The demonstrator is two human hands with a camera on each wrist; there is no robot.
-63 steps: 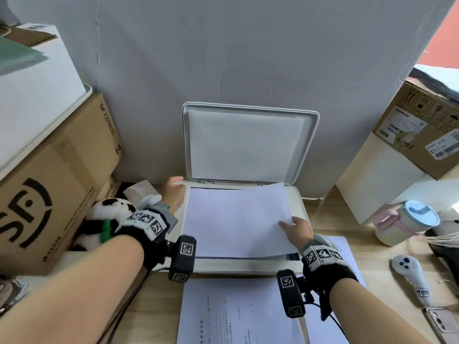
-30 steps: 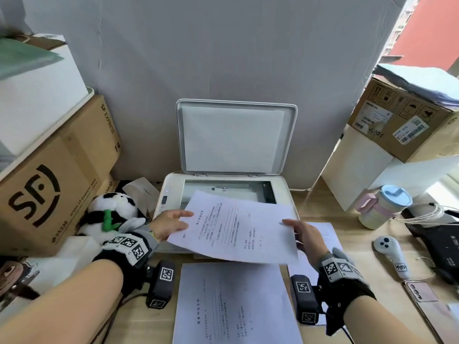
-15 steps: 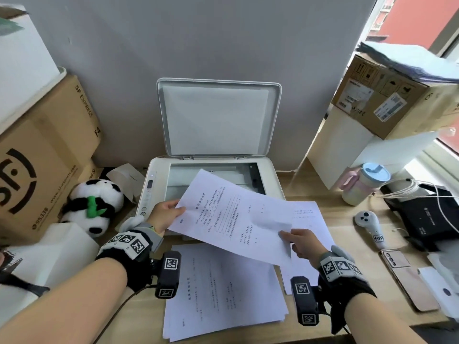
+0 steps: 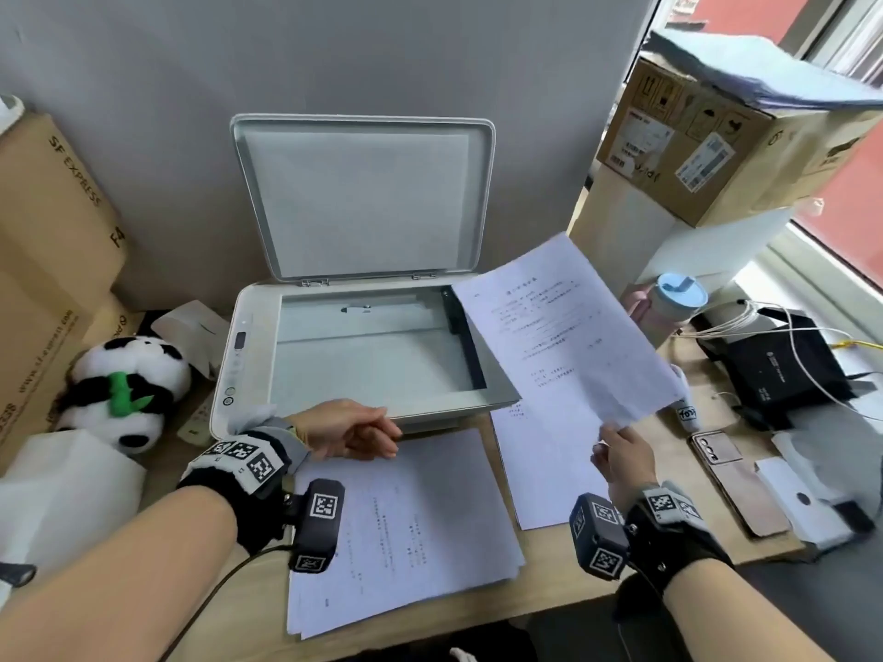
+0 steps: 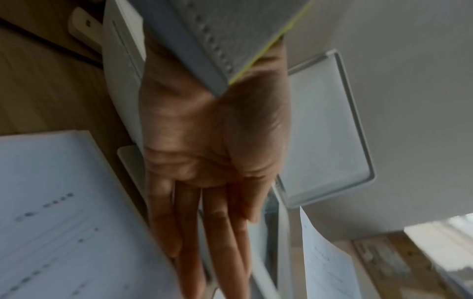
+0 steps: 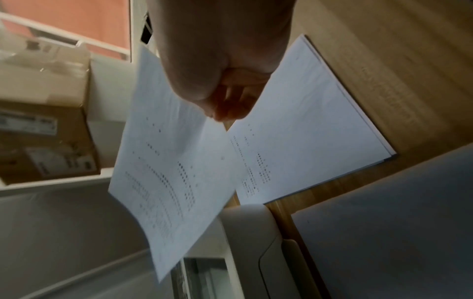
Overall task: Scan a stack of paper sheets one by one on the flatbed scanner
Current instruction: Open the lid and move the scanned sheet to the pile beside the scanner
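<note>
R hand (image 4: 621,458) pinches the printed sheet (image 4: 566,334) by its bottom corner, thumb and fingers clamped on the paper; the R wrist view confirms it, fingers curled round the edge. The sheet hangs in the air at centre-right of the head view, printed side up, tilted, long axis running from the lower right up toward the upper left. Its top overlaps the right edge of the scanner (image 4: 368,355) in the picture.

Directly below the sheet, at lower right of centre, lies the small pile (image 4: 544,475) on the desk, long axis roughly up-down in frame. By my read that's the done pile, so the drop is short: straight down from the R fingers, w/ a slight turn to line up the edges.

L hand (image 4: 349,432) sits at lower centre, just in front of the scanner's front edge, holding nothing; fingers together and loosely extended, per the L wrist view. It hovers over the top edge of the main stack (image 4: 401,523), which fills the lower centre. So L is much nearer the next sheet, and R is nearer the small pile.

Scanner glass is bare, lid (image 4: 363,203) propped up against the wall at upper centre.
</note>
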